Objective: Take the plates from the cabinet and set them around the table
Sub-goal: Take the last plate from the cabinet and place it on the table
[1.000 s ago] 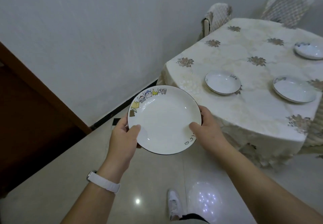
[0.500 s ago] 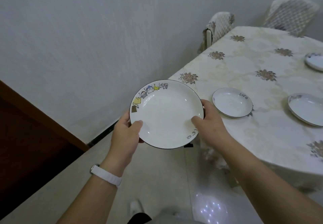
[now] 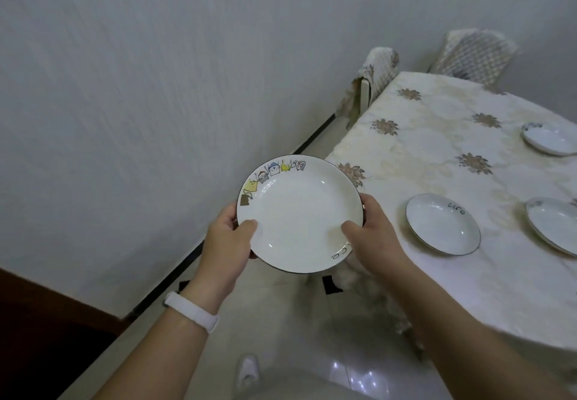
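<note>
Shoe (image 3: 248, 371) showed at the bottom edge on the glossy floor (image 3: 150, 337). Dark wooden panel (image 3: 46, 337) filled the lower left corner.

White wristband (image 3: 192, 310) sat on the left wrist. Left hand (image 3: 226, 243) gripped the held plate (image 3: 296, 215) at its left rim, thumb laid on the top face, fingers curled underneath and mostly hidden. Right hand (image 3: 374, 237) gripped the right rim the same way, thumb on top beside black lettering, fingers under the plate and out of sight.

Held plate was white with a dark edge line and cartoon figures along the upper-left rim. It was up in the air, roughly level, over the floor and just short of the table's near corner, not touching the cloth.

Table (image 3: 437, 156) wore a cream cloth with brown flower prints. Near plate (image 3: 441, 224), lettered "life", lay on it just right of the right hand, apart from it. Right-edge plate (image 3: 552, 224) lay beside that one, cut by the frame. Far plate (image 3: 549, 139) lay further back, well apart from both.

Side chair (image 3: 377, 71) with a patterned cover stood at the table's left side by the wall (image 3: 156, 87). End chair (image 3: 477, 53), same cover, stood at the far end. Dark baseboard (image 3: 175, 274) ran along the wall's foot.
</note>
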The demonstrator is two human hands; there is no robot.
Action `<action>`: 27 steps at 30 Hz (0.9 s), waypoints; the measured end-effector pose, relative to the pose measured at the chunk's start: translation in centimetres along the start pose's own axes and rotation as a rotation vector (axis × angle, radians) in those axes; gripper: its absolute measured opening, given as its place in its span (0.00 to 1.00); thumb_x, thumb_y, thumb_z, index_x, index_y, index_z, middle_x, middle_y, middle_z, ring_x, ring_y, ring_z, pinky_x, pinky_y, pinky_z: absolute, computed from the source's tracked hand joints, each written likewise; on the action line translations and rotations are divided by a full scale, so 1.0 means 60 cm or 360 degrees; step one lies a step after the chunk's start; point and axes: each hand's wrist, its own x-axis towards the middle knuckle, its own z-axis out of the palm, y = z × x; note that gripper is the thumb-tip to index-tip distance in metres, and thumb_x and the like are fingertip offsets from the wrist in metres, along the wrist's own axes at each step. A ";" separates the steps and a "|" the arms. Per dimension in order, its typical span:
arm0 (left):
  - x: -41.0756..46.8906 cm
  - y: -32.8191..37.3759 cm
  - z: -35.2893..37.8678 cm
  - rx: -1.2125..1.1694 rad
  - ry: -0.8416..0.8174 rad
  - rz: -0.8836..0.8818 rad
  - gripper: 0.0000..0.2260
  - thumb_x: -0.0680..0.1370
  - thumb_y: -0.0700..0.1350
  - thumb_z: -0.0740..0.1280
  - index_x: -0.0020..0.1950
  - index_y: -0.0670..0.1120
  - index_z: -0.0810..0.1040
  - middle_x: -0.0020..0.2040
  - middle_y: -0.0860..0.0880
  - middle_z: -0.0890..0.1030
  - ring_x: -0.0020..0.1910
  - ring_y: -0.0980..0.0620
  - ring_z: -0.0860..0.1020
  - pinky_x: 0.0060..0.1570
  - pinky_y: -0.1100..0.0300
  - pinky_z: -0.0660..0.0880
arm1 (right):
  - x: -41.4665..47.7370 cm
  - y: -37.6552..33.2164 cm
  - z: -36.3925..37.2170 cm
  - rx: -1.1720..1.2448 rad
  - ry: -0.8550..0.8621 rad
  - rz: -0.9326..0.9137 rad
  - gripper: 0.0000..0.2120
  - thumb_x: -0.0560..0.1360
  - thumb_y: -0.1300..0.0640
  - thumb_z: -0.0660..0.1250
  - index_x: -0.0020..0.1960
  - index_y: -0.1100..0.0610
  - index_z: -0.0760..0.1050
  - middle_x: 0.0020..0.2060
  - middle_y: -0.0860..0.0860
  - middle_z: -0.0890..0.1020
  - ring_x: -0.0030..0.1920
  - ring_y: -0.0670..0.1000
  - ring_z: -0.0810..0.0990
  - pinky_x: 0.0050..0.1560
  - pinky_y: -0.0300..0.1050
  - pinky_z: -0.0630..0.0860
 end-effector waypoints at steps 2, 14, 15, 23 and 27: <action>0.042 0.015 -0.025 -0.0012 -0.0053 0.0017 0.19 0.77 0.34 0.62 0.47 0.59 0.81 0.44 0.54 0.85 0.40 0.48 0.80 0.38 0.49 0.78 | 0.017 -0.028 0.028 -0.0008 0.0060 -0.0003 0.22 0.72 0.65 0.61 0.61 0.45 0.67 0.49 0.39 0.77 0.49 0.40 0.76 0.42 0.37 0.71; 0.212 0.053 -0.036 -0.0022 -0.0397 0.0057 0.20 0.77 0.33 0.61 0.50 0.59 0.81 0.43 0.56 0.85 0.40 0.51 0.81 0.36 0.52 0.78 | 0.095 -0.073 0.088 0.0049 0.0390 0.0072 0.25 0.71 0.66 0.60 0.67 0.49 0.67 0.50 0.40 0.77 0.49 0.40 0.76 0.39 0.36 0.71; 0.224 0.053 -0.027 -0.0020 -0.0422 0.0045 0.20 0.77 0.33 0.61 0.50 0.59 0.81 0.43 0.56 0.85 0.40 0.51 0.81 0.36 0.52 0.78 | 0.104 -0.069 0.087 0.0055 0.0408 0.0088 0.26 0.72 0.66 0.60 0.67 0.50 0.67 0.50 0.40 0.77 0.49 0.40 0.76 0.39 0.36 0.71; 0.348 0.040 0.066 0.0073 -0.0538 -0.0048 0.17 0.78 0.33 0.61 0.50 0.55 0.80 0.40 0.57 0.85 0.35 0.56 0.81 0.28 0.59 0.77 | 0.224 -0.028 0.065 0.0087 0.0490 0.0276 0.23 0.72 0.64 0.61 0.64 0.48 0.67 0.49 0.41 0.78 0.47 0.40 0.77 0.39 0.38 0.72; 0.430 0.047 0.135 0.0161 -0.0644 -0.0065 0.17 0.78 0.33 0.61 0.50 0.55 0.79 0.40 0.58 0.85 0.35 0.58 0.82 0.28 0.61 0.77 | 0.312 -0.006 0.040 0.0163 0.0529 0.0380 0.23 0.72 0.64 0.60 0.64 0.47 0.67 0.50 0.42 0.78 0.49 0.43 0.78 0.42 0.40 0.73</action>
